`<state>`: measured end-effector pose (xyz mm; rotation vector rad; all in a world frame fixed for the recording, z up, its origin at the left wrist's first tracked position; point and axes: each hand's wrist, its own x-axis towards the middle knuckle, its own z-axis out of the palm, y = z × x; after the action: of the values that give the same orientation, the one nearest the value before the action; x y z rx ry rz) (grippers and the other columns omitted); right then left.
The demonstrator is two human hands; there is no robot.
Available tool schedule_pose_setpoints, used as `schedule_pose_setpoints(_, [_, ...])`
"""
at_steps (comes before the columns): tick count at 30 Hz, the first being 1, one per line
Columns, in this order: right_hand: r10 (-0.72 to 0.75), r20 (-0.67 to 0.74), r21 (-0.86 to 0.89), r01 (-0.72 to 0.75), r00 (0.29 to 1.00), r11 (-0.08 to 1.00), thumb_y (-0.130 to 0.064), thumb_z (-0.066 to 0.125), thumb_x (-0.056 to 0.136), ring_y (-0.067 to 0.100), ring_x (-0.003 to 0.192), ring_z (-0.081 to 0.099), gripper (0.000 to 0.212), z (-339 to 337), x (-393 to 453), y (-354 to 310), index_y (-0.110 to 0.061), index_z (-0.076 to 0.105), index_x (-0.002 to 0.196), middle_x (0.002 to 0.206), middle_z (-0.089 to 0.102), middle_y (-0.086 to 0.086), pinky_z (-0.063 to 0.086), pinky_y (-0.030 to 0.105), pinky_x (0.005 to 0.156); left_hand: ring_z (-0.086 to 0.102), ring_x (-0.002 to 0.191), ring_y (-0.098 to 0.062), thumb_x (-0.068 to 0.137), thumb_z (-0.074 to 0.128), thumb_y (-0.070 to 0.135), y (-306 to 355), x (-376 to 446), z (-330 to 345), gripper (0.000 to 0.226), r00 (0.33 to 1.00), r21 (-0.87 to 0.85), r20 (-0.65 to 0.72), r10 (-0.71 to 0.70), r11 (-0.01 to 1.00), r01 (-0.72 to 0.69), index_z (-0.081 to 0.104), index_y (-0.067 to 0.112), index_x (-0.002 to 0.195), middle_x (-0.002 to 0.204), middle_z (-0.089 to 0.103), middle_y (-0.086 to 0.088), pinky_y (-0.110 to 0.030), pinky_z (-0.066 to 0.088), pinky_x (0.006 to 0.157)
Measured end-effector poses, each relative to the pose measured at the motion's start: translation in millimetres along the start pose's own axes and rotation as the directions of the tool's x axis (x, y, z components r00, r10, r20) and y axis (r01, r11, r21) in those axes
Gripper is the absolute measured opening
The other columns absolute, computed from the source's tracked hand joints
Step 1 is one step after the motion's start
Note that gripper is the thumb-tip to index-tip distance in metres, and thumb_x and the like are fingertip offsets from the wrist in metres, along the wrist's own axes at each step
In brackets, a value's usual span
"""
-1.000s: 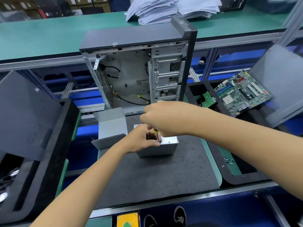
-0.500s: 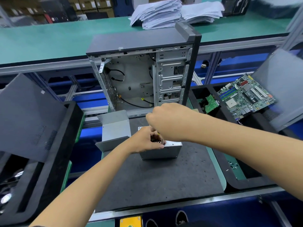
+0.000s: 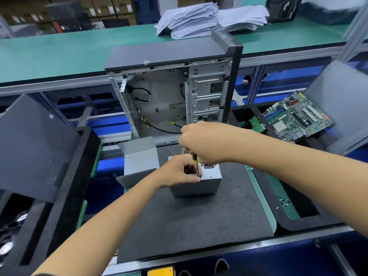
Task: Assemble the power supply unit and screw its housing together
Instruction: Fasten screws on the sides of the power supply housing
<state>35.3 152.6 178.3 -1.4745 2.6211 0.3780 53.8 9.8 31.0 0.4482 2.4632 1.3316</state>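
Behind the power supply point(image 3: 196, 181), gripped by left hand point(image 3: 179, 172), right hand point(image 3: 205, 143) clasping screwdriver point(image 3: 195, 159), stands open case point(image 3: 175, 92).

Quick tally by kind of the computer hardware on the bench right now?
Power supply unit: 1
Loose housing cover: 1
Open tower case: 1
Motherboard: 1
Side panels: 2
Screwdriver: 1
Total: 7
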Motion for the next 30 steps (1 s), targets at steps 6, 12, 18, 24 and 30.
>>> schedule_pose_setpoints(6, [-0.051, -0.061, -0.192, 0.038, 0.997, 0.981, -0.021, 0.046, 0.091, 0.025, 0.058, 0.042, 0.026, 5.1, -4.2, -7.8, -0.017, 0.038, 0.067, 0.06, 0.031, -0.001, 0.03, 0.029, 0.05, 0.062, 0.089, -0.011, 0.079, 0.075, 0.023, -0.8, 0.6, 0.2, 0.013, 0.999, 0.115, -0.009, -0.045, 0.992, 0.045, 0.071, 0.016, 0.09, 0.094, 0.069, 0.003, -0.028, 0.051, 0.08])
schedule_pose_setpoints(12, [-0.03, 0.119, -0.056, 0.037, 0.992, 0.998, -0.017, 0.062, 0.082, 0.018, 0.056, 0.041, 0.031, 0.1, -11.3, -9.6, -0.015, 0.034, 0.092, 0.092, 0.032, 0.003, 0.037, 0.033, 0.049, 0.056, 0.072, 0.001, 0.079, 0.077, 0.017, 3.1, 0.1, 0.1, 0.015, 0.999, 0.079, -0.037, -0.025, 0.996, 0.028, 0.067, 0.009, 0.086, 0.079, 0.066, 0.009, -0.012, 0.043, 0.063])
schedule_pose_setpoints(18, [-0.042, -0.002, -0.068, 0.042, 0.999, 0.997, -0.013, 0.058, 0.08, 0.021, 0.064, 0.045, 0.011, 4.8, -6.7, -6.9, -0.014, 0.058, 0.091, 0.088, 0.045, 0.001, 0.037, 0.031, 0.055, 0.063, 0.086, -0.014, 0.079, 0.075, 0.011, 4.4, 0.1, 0.5, 0.012, 1.0, 0.042, -0.019, -0.013, 0.999, 0.014, 0.071, 0.007, 0.089, 0.091, 0.07, -0.003, -0.025, 0.05, 0.078])
schedule_pose_setpoints(24, [-0.035, -0.065, -0.162, 0.024, 0.997, 0.987, -0.02, 0.045, 0.09, 0.025, 0.057, 0.042, 0.016, 7.7, -10.1, -3.5, -0.018, 0.045, 0.074, 0.059, 0.03, -0.002, 0.032, 0.03, 0.052, 0.055, 0.069, 0.007, 0.079, 0.076, 0.014, 3.9, 2.1, 0.3, 0.008, 0.999, 0.081, -0.005, -0.034, 0.996, 0.035, 0.071, 0.011, 0.083, 0.076, 0.067, 0.016, -0.007, 0.043, 0.065])
schedule_pose_setpoints(30, [-0.004, 0.102, -0.036, 0.008, 0.995, 0.999, -0.017, 0.057, 0.085, 0.021, 0.059, 0.048, 0.022, 1.1, -8.5, -5.3, -0.012, 0.038, 0.095, 0.091, 0.034, 0.003, 0.035, 0.033, 0.048, 0.06, 0.079, -0.01, 0.079, 0.076, 0.018, 3.5, 0.6, -1.3, 0.01, 0.999, 0.084, -0.001, -0.033, 0.996, 0.033, 0.069, 0.012, 0.083, 0.086, 0.07, 0.0, -0.023, 0.047, 0.073])
